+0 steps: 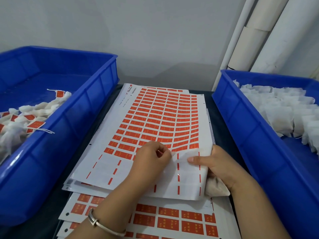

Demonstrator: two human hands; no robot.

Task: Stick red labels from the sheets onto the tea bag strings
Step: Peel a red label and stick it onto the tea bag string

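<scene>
The top label sheet (155,118) lies in the middle, with rows of red labels and its near rows peeled bare. My left hand (150,159) rests on the sheet at the nearest full row, fingertips pinched together on a red label (159,153) that barely shows between them. At the sheet's right edge my right hand (222,164) has its thumb on top of the paper and its fingers curled under. A cream tea bag (215,188) sticks out beneath this hand's palm. Its string is hidden.
A blue bin (96,94) on the left holds labelled tea bags (34,114). Another blue bin (241,118) on the right holds plain white tea bags (284,109). More label sheets (172,219) are stacked underneath. White rolls (259,40) lean in the back corner.
</scene>
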